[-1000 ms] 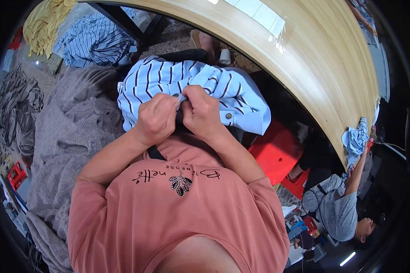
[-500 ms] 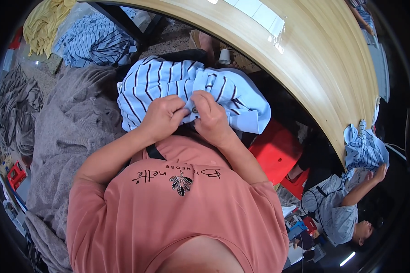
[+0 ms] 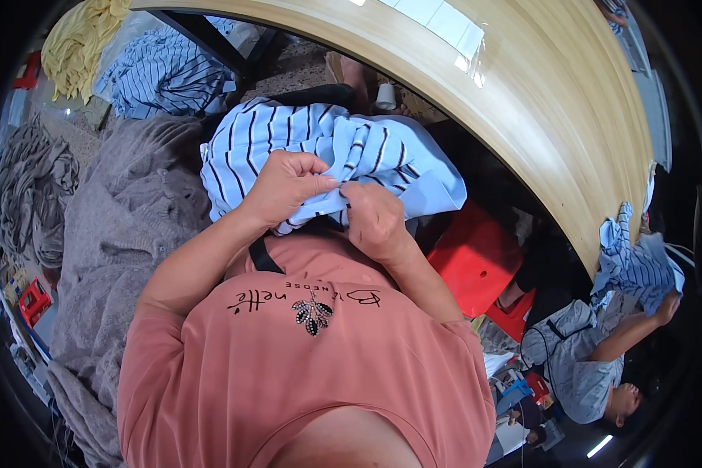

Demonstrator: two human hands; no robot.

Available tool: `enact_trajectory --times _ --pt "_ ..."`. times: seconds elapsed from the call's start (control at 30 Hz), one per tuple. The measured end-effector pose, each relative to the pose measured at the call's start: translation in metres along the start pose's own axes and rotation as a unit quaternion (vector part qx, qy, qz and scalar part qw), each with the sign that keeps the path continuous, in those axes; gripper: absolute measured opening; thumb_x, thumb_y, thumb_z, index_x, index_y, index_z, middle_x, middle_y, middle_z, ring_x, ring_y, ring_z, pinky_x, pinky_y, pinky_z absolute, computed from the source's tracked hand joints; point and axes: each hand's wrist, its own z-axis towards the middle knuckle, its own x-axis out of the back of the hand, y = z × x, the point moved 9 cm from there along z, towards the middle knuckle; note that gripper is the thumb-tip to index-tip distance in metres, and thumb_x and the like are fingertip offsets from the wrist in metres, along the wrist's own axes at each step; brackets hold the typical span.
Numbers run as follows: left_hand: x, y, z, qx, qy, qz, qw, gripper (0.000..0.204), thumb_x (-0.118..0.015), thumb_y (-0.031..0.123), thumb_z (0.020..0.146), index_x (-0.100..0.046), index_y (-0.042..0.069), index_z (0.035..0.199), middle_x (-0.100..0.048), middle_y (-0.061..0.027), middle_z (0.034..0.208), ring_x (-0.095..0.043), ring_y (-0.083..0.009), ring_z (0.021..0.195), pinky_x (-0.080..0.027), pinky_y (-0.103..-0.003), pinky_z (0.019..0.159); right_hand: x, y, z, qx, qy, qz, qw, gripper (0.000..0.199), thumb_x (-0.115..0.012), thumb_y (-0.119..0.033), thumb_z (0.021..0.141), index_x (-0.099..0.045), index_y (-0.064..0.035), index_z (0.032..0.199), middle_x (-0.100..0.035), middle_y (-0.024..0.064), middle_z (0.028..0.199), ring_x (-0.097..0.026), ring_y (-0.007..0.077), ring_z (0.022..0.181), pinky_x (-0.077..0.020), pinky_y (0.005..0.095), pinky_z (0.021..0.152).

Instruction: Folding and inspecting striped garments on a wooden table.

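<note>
So the striped shirt point(image 3: 335, 152), pale blue with dark stripes, is bunched up against the person's front, just below the edge of the long wooden table point(image 3: 522, 101) and above the salmon t-shirt point(image 3: 304, 366) they're wearing. Both hands are closed on it: the left hand point(image 3: 285, 187) pinches a fold of the fabric between thumb and fingers, and the right hand point(image 3: 374, 222) is curled tight around the same edge right next to it, knuckles nearly touching. My guess is they're held that close together because they're working one small spot, a seam, a button or a cuff maybe, and can't really tell which since the fingers cover it. The rest of the shirt just hangs loose over the lap, which keeps it off the floor. To the person's left is a big grey heap of cloth point(image 3: 125, 234), with more striped garments point(image 3: 164, 74) and something yellow point(image 3: 78, 47) farther off, looks like sorted piles. A red stool point(image 3: 476, 261) sits just to the right. Further right, another person point(image 3: 585, 366) holds up their own striped piece point(image 3: 636, 261) by the table end.
</note>
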Motion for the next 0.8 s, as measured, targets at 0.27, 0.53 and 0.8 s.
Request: enact_trajectory --times 0.27,0.53,0.8 --pt "0.002 0.011 -0.002 -0.074 0.014 -0.023 0.997 0.005 -0.060 0.002 0.077 -0.060 -0.002 0.080 -0.058 0.0003 0.072 -0.048 -0.0017 0.062 -0.038 -0.017 0.053 0.008 -0.017 0.009 0.060 0.056 -0.026 0.996 0.027 -0.056 0.002 0.060 -0.059 0.0039 0.088 -0.057 0.0105 0.074 -0.054 0.0204 0.055 -0.0429 0.0292 0.047" --pt "0.008 0.010 -0.007 -0.046 0.035 -0.088 0.994 0.006 -0.061 0.000 0.074 -0.059 -0.002 0.080 -0.060 -0.0025 0.074 -0.052 -0.0040 0.063 -0.041 -0.017 0.056 0.013 -0.021 0.019 0.078 0.073 -0.004 0.994 0.021 -0.057 0.002 0.060 -0.057 0.0031 0.081 -0.057 0.0112 0.077 -0.055 0.0198 0.056 -0.0432 0.0281 0.047" --pt "0.001 0.016 -0.006 -0.064 -0.023 0.010 0.998 0.005 -0.058 0.004 0.077 -0.055 0.001 0.075 -0.052 0.0036 0.066 -0.042 -0.0029 0.057 -0.034 -0.019 0.050 0.002 -0.021 0.016 0.095 0.005 -0.040 0.995 0.020 -0.056 -0.004 0.063 -0.055 0.0012 0.082 -0.054 0.0096 0.078 -0.049 0.0172 0.051 -0.0378 0.0278 0.044"
